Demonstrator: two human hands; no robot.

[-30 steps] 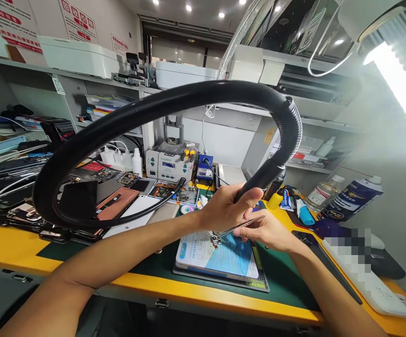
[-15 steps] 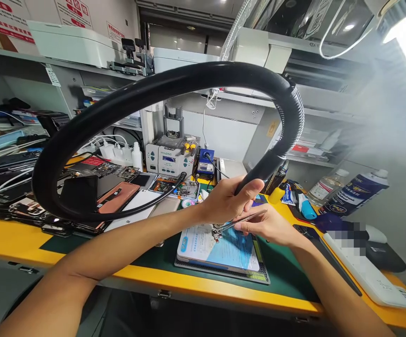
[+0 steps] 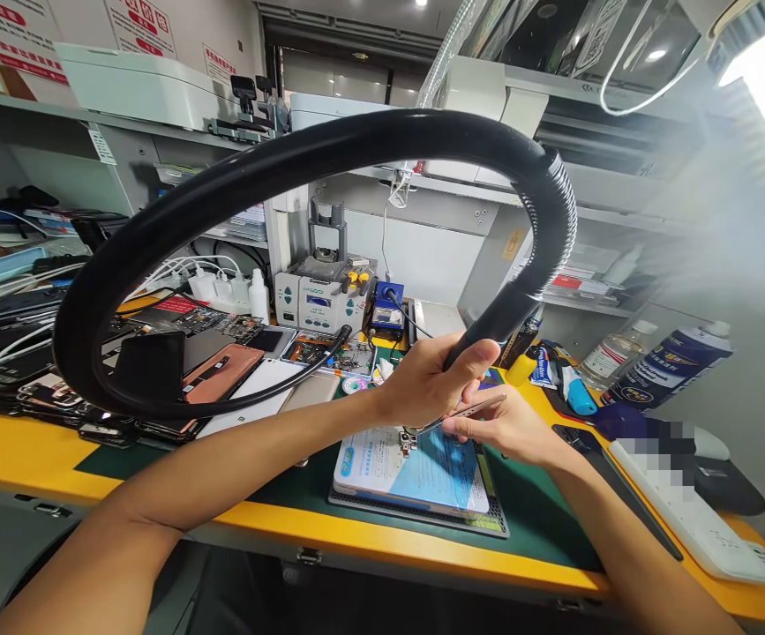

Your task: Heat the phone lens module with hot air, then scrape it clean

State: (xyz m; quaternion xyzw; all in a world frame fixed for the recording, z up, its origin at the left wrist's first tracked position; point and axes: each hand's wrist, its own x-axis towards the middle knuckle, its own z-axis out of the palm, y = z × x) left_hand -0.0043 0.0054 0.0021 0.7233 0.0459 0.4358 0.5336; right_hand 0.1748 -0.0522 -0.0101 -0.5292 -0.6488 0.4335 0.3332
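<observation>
My left hand (image 3: 425,379) is gripping the black handle (image 3: 498,319) of a thick hose (image 3: 356,137), with my fingers closing around it above the far side of a blue-and-white box (image 3: 422,485). The hose is rising from my grip and looping wide beyond the box and off to its left. My right hand (image 3: 505,429) is pinching slim tweezers (image 3: 481,407) between thumb and fingers, near the far right corner of the box. The tweezers are slanting down to the left, and a small metal part (image 3: 408,443) is sitting at their tips, over the far half of the box; I cannot tell whether it is touching the surface. The box is lying on a grey perforated plate (image 3: 499,504), which is resting on a green mat (image 3: 541,520). Well beyond the box, a grey station (image 3: 319,304) is standing beside a blue unit (image 3: 387,304), while a blue can (image 3: 670,363) is standing to the right of the box
</observation>
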